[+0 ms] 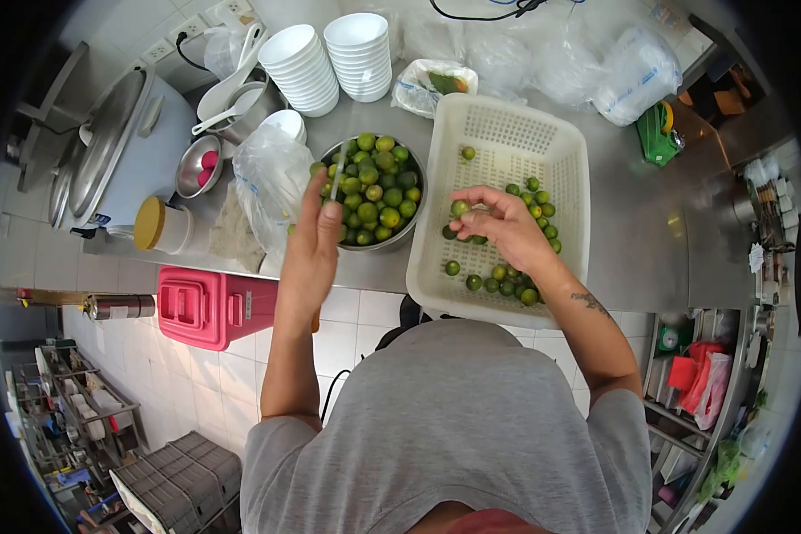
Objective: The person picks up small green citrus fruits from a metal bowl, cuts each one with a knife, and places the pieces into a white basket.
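My left hand (314,236) is closed round a knife, its narrow blade (338,169) pointing up over the near-left part of a metal bowl (424,191). The handle is mostly hidden by the hand. Heaped in that bowl are many small green limes (369,190), a few of them yellowish. Over a white perforated plastic basket (578,214), my right hand (505,224) pinches a single lime (460,208) between thumb and fingers. Loose limes (507,283) lie scattered on the basket floor, some partly covered by that hand.
Behind the bowl stand two stacks of white bowls (358,58). Left of it are a clear plastic bag (274,173), a yellow-lidded tub (156,224) and a small metal bowl (198,167) with pink items. Bagged goods (636,76) line the back; a pink bin (206,307) stands below the metal counter (636,240).
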### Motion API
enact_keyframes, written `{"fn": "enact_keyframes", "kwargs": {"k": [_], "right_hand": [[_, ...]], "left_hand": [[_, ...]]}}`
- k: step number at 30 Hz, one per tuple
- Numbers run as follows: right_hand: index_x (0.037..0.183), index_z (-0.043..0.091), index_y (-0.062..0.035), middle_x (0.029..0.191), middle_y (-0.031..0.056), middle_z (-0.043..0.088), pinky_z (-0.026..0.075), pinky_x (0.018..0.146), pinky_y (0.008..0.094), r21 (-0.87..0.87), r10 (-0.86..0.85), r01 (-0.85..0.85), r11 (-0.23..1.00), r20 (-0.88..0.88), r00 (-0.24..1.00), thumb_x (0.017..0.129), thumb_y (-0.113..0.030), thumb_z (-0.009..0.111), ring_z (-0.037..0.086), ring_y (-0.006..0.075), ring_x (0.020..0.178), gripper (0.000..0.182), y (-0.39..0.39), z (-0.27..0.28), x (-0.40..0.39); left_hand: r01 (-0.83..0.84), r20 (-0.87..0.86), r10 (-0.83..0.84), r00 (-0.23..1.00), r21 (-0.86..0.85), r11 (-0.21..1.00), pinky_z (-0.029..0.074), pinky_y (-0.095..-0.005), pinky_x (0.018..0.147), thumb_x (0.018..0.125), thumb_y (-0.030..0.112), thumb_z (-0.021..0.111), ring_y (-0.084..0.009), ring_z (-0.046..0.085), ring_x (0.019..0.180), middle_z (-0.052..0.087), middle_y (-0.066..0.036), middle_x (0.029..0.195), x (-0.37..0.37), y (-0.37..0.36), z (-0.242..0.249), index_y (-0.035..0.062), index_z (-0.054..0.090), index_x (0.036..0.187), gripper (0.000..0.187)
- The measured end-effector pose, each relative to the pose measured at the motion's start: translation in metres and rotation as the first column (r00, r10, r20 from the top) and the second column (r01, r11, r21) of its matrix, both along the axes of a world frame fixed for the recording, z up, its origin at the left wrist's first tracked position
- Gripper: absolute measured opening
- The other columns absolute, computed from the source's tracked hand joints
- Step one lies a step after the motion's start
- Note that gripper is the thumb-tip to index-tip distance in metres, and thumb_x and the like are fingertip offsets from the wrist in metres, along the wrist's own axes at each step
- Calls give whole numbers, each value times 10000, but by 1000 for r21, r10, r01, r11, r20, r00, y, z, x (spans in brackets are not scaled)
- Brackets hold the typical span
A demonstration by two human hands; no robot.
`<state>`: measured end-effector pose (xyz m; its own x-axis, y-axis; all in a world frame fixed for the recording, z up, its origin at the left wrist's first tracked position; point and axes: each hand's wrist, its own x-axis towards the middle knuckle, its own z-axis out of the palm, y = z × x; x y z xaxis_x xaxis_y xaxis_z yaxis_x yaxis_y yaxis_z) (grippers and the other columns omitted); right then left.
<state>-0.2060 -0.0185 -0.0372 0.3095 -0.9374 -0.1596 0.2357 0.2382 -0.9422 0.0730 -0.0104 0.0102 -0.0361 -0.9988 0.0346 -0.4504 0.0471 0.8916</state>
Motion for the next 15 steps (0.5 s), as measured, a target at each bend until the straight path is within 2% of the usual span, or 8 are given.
{"fn": "enact_keyframes", "kwargs": {"k": [3, 4, 6, 8, 12, 15], "right_hand": [[1265, 569, 9, 1137, 70, 623, 486, 767, 247, -46, -44, 46, 998, 45, 998, 944, -42, 582, 611, 118, 910, 325, 0, 5, -1], [1256, 572, 13, 1142, 76, 624, 487, 770, 250, -68, -57, 61, 996, 56, 997, 943, -47, 586, 612, 120, 918, 318, 0, 4, -1], [1237, 579, 20, 1152, 87, 625, 489, 776, 256, -110, -83, 92, 990, 77, 993, 942, -56, 594, 614, 125, 934, 305, 0, 1, 1], [1202, 603, 21, 1043, 61, 638, 492, 772, 251, -85, -122, 133, 987, 127, 984, 927, -59, 619, 606, 116, 884, 287, 1, 2, 2], [1158, 624, 23, 943, 46, 653, 488, 745, 245, -122, -173, 186, 975, 107, 979, 910, -56, 641, 600, 109, 811, 261, 1, -1, 1], [1152, 626, 22, 903, 47, 659, 491, 727, 245, -159, -183, 178, 971, -13, 983, 898, -28, 634, 599, 107, 773, 259, 2, -1, 2]], "left_hand": [[152, -28, -151, 988, 42, 987, 394, -240, 628, 1029, 416, 425, -104, 439, 689, 494, -25, 830, -18, 16, 10, 91, 341, 1491, 571], [216, -18, -215, 976, 60, 975, 416, -252, 656, 1026, 415, 430, -120, 478, 720, 527, -49, 872, -23, 20, 10, 91, 338, 1491, 574], [338, 17, -340, 940, 77, 938, 430, -320, 793, 1024, 396, 433, -238, 513, 908, 518, -152, 1069, -31, 26, 9, 78, 314, 1491, 577], [451, 68, -456, 887, 76, 889, 414, -432, 1012, 1024, 361, 430, -441, 505, 1224, 434, -313, 1381, -38, 30, 6, 54, 271, 1490, 581], [457, 229, -455, 860, 49, 888, 497, -511, 827, 1027, 346, 396, -494, 596, 962, 502, -336, 1213, -48, 36, 1, 117, 236, 1503, 552], [452, 250, -455, 855, 70, 889, 490, -508, 847, 1027, 347, 390, -495, 587, 984, 506, -332, 1203, -49, 35, 1, 115, 235, 1503, 552]]}}
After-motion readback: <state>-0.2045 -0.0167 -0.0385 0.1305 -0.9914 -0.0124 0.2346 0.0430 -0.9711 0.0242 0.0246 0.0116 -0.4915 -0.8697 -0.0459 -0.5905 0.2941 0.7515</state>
